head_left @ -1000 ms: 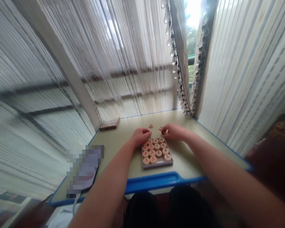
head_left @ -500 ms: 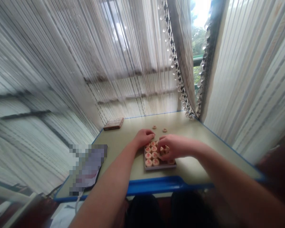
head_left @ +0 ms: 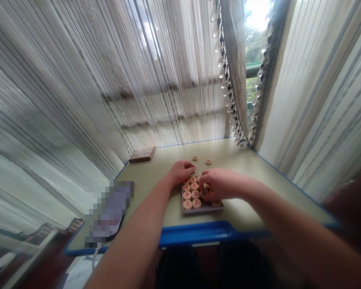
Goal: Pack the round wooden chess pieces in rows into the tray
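A shallow box (head_left: 184,212) holds rows of round wooden Chinese chess pieces (head_left: 195,194) with red characters. At its far left corner is my left hand (head_left: 180,172), its fingers bent and drawn together; what they hold, if anything, is hidden. My right hand (head_left: 219,184) reaches over the right part of the box from the right. Its thumb and fingers are closed around a chess piece (head_left: 203,192) among the others, and the hand covers several pieces. Beyond the hands, two loose chess pieces lie on the table, one on the left (head_left: 195,158) and one on the right (head_left: 208,162).
The pale table (head_left: 252,160) has a blue edge and a blue tray-like recess (head_left: 195,233) at the front. A brown flat box (head_left: 142,154) lies at the far left corner. Nearer, a pixelated flat device (head_left: 114,212) lies on the left. String curtains (head_left: 168,80) hang behind.
The view has shifted slightly. My right hand's fingers stay in the box with a small change of pose. My left hand stays at the box's far left corner.
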`<state>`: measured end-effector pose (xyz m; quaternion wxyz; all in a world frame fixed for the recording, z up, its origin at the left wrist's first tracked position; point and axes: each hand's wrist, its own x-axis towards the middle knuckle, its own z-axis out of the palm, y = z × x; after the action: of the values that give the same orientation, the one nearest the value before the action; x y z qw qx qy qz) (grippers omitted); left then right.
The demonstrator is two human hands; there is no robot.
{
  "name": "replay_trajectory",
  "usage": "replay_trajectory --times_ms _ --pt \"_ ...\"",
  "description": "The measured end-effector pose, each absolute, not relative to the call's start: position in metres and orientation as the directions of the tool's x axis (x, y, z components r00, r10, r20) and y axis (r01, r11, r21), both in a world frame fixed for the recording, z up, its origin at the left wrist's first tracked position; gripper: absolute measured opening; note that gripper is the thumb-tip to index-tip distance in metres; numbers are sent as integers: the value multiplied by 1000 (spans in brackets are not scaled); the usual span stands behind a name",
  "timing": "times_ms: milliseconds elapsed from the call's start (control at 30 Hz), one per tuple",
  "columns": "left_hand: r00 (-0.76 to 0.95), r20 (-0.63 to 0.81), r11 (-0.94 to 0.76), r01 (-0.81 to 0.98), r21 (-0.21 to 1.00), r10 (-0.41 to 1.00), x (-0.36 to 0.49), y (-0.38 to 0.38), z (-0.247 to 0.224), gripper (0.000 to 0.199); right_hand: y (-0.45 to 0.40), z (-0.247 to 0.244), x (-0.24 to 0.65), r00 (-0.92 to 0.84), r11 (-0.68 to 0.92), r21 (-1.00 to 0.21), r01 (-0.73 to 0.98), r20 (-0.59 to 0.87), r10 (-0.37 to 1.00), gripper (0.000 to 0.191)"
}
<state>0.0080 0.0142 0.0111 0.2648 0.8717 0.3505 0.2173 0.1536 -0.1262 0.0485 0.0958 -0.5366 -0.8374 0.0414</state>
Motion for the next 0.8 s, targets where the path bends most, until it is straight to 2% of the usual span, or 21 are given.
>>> replay_trajectory --times_ms 533,700,800 --pt "669 205 -634 496 593 715 7 13 11 28 -124 46 155 -420 438 -235 868 125 899 17" --pt "670 201 -632 497 595 715 7 11 13 29 -123 50 159 -417 444 -264 856 153 896 19" --pt "671 201 -632 494 597 714 7 11 13 30 -114 49 167 -341 394 -275 877 219 914 18"
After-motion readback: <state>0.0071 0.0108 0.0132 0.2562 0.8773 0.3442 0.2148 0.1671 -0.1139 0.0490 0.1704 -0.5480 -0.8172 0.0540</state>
